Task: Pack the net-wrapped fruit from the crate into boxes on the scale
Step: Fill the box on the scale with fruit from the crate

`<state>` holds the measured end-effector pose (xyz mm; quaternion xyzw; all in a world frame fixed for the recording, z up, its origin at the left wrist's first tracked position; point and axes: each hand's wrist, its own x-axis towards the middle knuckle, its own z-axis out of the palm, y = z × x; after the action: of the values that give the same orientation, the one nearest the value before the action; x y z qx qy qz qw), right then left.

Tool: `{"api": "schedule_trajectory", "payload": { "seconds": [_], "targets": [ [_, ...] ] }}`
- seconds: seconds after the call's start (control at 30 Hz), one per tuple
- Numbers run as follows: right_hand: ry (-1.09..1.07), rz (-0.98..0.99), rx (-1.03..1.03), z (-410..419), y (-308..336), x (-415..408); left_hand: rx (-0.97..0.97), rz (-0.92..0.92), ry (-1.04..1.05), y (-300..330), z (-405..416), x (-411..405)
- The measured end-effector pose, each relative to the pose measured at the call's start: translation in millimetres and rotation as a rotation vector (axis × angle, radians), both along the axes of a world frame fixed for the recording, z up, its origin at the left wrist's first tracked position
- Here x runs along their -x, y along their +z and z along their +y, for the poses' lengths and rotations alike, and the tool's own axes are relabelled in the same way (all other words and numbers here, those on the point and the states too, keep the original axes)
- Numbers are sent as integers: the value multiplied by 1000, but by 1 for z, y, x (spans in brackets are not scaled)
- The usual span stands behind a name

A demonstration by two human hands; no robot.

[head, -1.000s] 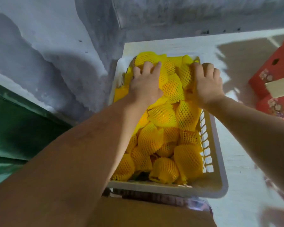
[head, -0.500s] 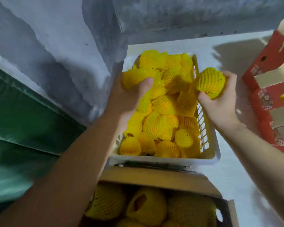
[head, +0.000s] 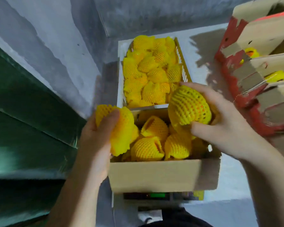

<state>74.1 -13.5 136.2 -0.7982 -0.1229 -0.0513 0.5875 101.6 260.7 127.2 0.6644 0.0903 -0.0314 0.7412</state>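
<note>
A white plastic crate [head: 120, 76] at the back holds several fruits in yellow foam nets [head: 152, 71]. In front of it a brown cardboard box [head: 162, 176] stands on a scale [head: 154, 196] with a green display, and several netted fruits [head: 147, 145] lie inside it. My left hand [head: 97, 141] grips a netted fruit [head: 121, 133] over the box's left edge. My right hand [head: 223, 125] holds another netted fruit [head: 188, 107] above the box's far right corner.
Red cardboard boxes [head: 241, 89] with open flaps stand at the right, with yellow netted fruit inside. A grey wall corner rises behind the crate. Green sheeting [head: 23, 112] covers the left side. Pale floor lies to the right of the scale.
Both hands have lifted a netted fruit each out of the crate and carried them back toward me over the cardboard box. The view has tilted down, and the scale now shows.
</note>
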Motion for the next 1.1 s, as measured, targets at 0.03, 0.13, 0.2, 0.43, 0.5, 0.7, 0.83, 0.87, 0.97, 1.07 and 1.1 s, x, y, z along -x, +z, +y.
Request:
{"api": "schedule_trajectory", "payload": {
  "seconds": [0.03, 0.13, 0.2, 0.43, 0.5, 0.7, 0.83, 0.87, 0.97, 1.07, 1.1],
  "targets": [
    [-64, -7, -36, 8, 0, 16, 36, -22, 47, 0, 6, 7],
    [-178, -19, -70, 27, 2, 52, -82, -209, 207, 7, 19, 25],
    [-219, -40, -82, 35, 7, 72, -309, -287, 179, 15, 30, 27],
    [-372, -55, -139, 76, 21, 126, -1070, -31, -461, 20, 64, 50],
    [-364, -33, -113, 83, 24, 137, -891, -113, -405, 22, 67, 66],
    [-229, 19, -134, 117, 37, 154, -324, -185, -511, 31, 67, 124],
    [-50, 51, -150, 136, 43, 157, -65, -184, -591, 35, 58, 144],
    [-1, 82, -173, 139, 44, 157, -37, -198, -568, 35, 58, 147],
    [98, 197, -311, 140, 50, 156, 13, -203, -468, 35, 61, 154],
    [119, 233, -462, 139, 51, 156, 82, -195, -407, 33, 61, 161],
    [105, 227, -493, 139, 50, 156, 98, -197, -387, 32, 60, 164]
  ]
}}
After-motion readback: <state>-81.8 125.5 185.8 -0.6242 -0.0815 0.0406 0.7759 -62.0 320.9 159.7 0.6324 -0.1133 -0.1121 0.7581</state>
